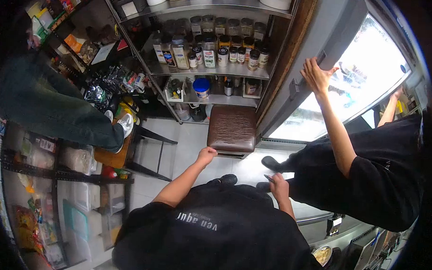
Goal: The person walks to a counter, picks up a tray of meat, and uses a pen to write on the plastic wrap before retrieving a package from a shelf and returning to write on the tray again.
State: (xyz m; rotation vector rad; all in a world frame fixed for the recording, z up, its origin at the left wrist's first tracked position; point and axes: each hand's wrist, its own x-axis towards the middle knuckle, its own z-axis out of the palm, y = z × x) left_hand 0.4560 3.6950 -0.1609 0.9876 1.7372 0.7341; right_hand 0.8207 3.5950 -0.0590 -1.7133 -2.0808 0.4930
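My left hand (207, 156) is in front of the brown cushioned stool (232, 128), near its front left corner. Its fingers are pinched together, and whatever they may hold is too small to make out. My right hand (279, 185) is closed around a slim dark pen-like object (269, 178), whose tip sticks out toward the upper left. The hand is low, over the floor beside a co-worker's dark shoe. The stool stands against the metal shelving, and its top has a creased surface.
Spice jars (209, 51) line the metal shelf (218, 70) ahead, above a blue tub (201, 87). At right, a co-worker (362, 164) has a hand on the lit fridge's door frame (294, 85). Another person stands on a wooden chair (114, 149) at left. Storage bins (85, 197) fill the lower left.
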